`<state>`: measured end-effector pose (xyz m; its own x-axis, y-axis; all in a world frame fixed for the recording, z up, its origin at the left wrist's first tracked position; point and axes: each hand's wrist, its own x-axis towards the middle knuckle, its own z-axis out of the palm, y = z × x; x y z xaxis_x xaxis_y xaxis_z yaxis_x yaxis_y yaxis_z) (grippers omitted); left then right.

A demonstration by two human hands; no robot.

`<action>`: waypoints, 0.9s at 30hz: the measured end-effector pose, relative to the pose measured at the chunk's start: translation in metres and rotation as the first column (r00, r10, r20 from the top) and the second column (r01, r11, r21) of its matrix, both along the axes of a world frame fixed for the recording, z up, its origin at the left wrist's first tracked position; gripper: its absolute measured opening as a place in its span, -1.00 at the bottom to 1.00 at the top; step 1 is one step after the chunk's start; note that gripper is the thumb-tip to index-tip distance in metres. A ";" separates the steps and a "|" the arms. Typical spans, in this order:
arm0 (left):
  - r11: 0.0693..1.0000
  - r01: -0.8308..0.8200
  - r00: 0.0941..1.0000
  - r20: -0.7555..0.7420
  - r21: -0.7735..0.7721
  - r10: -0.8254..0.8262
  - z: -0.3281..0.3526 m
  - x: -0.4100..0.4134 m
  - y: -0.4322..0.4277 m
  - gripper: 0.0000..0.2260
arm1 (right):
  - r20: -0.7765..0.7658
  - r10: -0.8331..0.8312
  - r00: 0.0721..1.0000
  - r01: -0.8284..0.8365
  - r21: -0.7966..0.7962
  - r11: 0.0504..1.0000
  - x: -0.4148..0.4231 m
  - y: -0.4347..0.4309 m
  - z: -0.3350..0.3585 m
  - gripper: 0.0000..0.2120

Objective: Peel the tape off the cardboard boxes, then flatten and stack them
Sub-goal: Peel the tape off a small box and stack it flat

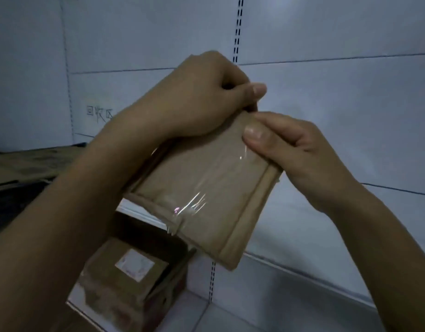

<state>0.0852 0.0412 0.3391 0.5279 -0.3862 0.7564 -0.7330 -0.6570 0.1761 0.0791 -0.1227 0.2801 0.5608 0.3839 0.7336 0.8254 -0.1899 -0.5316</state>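
Held box: a small brown cardboard box [213, 178] is held up in mid-air at the centre of the view, tilted, with its broad face toward the camera, in front of the shelving.
Tape: a wide strip of clear tape [197, 200] runs along that face from the far edge to the near edge. It is glossy and wrinkled, and at the near left edge a short end juts past the cardboard.
Left hand: the left hand [201, 97] clamps the far edge of the held box. Its fingers are curled over the top, and its thumb [257, 89] is pressed against them at the far right corner.
Right hand: the right hand [295, 152] grips the right side of the box near the same corner. Its thumb [254, 134] lies flat on the taped face and its fingers are curled behind. I cannot tell whether it pinches the tape itself or only the cardboard.
Below: a second cardboard box [111, 298] with a white label [134, 264] on top sits low and near, left of centre, partly hidden by the left forearm.
Left shelf: flattened cardboard [27, 164] lies on a dark shelf at the far left.
Background: pale shelf panels [350, 116] fill the rear, with a slotted upright [237, 27] above the hands and handwritten characters [99, 112] on the panel at left.
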 end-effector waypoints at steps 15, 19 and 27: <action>0.603 -0.112 0.803 -0.430 -0.790 -0.414 -0.191 0.114 -0.126 -0.90 | 0.384 -0.632 0.673 0.738 -0.297 0.606 0.104 -0.137 -0.111 -0.44; 0.811 0.094 0.676 -0.561 -0.577 -0.478 -0.192 0.132 -0.118 -0.50 | 0.734 -0.483 0.478 0.843 -0.229 0.487 0.114 -0.151 -0.132 -0.52; 0.669 0.166 0.528 -0.508 -0.725 -0.681 -0.198 0.161 -0.119 -0.56 | 0.624 -0.609 0.489 0.840 -0.150 0.521 0.119 -0.161 -0.142 -0.44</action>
